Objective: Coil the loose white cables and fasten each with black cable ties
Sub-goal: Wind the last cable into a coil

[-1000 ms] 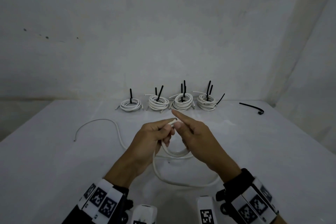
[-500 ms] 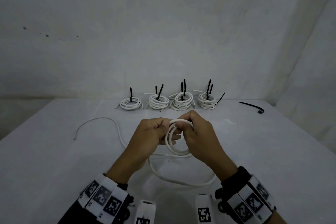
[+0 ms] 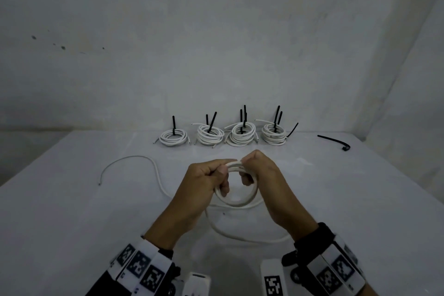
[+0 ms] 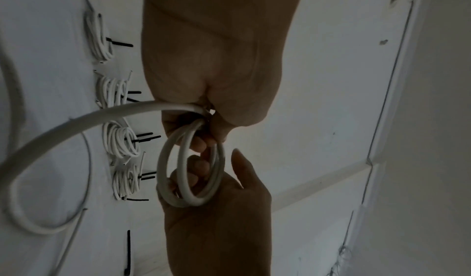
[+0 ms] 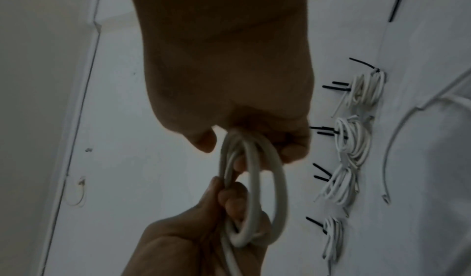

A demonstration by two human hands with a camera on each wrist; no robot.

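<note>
Head view: above the desk, our left hand and right hand both grip the coil — short of the tied bundles.

Wrist views: loops stacked — we should feed slack evenly, pinching firmly.

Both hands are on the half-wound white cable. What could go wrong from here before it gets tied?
1. The coil is held only by the fingers of the left hand and right hand; letting go with either could let the loops spring open.
2. The loose tail still trails across the table and could snag or kink while being wound in.
3. The spare black cable tie lies far right, so one hand must probably let go to reach it.
</note>
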